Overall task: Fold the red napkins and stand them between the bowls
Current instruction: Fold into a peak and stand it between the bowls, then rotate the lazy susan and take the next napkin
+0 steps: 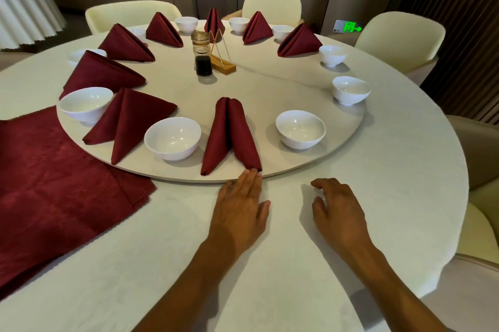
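With spread left hand (239,206) touching the newest standing napkin (231,136), right hand (337,210) loosely spread, the flat napkins (54,183) probably needed folding next.

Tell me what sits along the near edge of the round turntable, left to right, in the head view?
White bowl → folded red napkin → white bowl → folded red napkin, left hand touching its corner → white bowl.

Dark red napkins (232,134), white bowls (172,138), cream tablecloth (351,196), cream chairs (399,37)
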The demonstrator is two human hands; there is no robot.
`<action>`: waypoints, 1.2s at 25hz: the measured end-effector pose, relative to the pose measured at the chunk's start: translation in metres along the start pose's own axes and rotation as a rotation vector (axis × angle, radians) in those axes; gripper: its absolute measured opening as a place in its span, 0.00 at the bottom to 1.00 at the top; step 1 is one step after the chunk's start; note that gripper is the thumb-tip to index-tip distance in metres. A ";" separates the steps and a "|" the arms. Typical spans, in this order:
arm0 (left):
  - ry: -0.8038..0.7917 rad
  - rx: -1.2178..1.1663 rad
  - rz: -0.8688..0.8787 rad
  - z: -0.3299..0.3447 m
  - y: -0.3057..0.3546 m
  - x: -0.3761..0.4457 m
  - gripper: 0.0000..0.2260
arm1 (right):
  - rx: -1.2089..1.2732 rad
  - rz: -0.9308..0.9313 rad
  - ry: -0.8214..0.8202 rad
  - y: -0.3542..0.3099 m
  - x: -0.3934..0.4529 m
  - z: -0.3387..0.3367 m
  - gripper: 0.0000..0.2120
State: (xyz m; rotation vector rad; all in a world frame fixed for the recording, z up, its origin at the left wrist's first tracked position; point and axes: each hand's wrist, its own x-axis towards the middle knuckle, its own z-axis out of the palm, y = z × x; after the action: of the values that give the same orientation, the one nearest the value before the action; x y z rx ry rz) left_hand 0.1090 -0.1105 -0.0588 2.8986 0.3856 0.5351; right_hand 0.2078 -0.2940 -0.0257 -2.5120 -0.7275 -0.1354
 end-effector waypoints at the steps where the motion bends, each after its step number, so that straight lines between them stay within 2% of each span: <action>1: 0.028 0.013 0.003 -0.002 -0.006 -0.002 0.26 | 0.005 -0.010 0.009 0.002 0.001 -0.003 0.16; 5: 0.171 -0.028 0.019 -0.006 -0.035 -0.021 0.22 | 0.015 -0.003 0.034 0.004 0.016 -0.013 0.16; 7: 0.145 -0.001 -0.032 -0.010 -0.049 -0.032 0.24 | -0.033 -0.021 0.023 0.002 0.030 -0.011 0.17; 11: 0.053 -0.207 -0.200 -0.022 -0.076 -0.057 0.32 | -0.134 -0.087 -0.194 -0.012 0.046 0.006 0.25; 13: 0.022 -0.258 -0.264 -0.037 -0.084 -0.067 0.31 | -0.236 -0.142 -0.267 -0.020 0.039 0.018 0.32; 14: 0.058 -0.241 -0.241 -0.047 -0.086 -0.071 0.28 | -0.274 -0.157 -0.274 -0.025 0.034 0.022 0.34; 17: 0.297 -0.056 -0.170 -0.071 -0.122 -0.096 0.16 | -0.305 -0.164 -0.280 -0.049 0.021 0.038 0.37; 18: 0.300 0.047 -0.235 -0.082 -0.145 -0.106 0.16 | -0.316 -0.159 -0.277 -0.058 0.017 0.043 0.36; 21: 0.093 0.183 -0.542 -0.110 -0.206 -0.141 0.24 | -0.359 -0.168 -0.287 -0.080 0.010 0.055 0.28; 23: 0.077 0.114 -0.554 -0.117 -0.219 -0.154 0.24 | -0.366 -0.176 -0.273 -0.089 0.005 0.059 0.29; 26: 0.238 -0.080 -0.623 -0.130 -0.207 -0.159 0.16 | -0.364 -0.199 -0.277 -0.100 0.000 0.064 0.29; 30: 0.419 -0.418 -0.774 -0.151 -0.172 -0.162 0.17 | -0.331 -0.212 -0.302 -0.114 -0.003 0.061 0.30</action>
State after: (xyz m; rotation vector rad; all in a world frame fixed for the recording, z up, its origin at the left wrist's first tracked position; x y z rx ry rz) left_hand -0.1315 0.0254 -0.0087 1.9996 1.2056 0.9211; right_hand 0.1427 -0.1826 -0.0280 -2.7957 -1.1794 0.0583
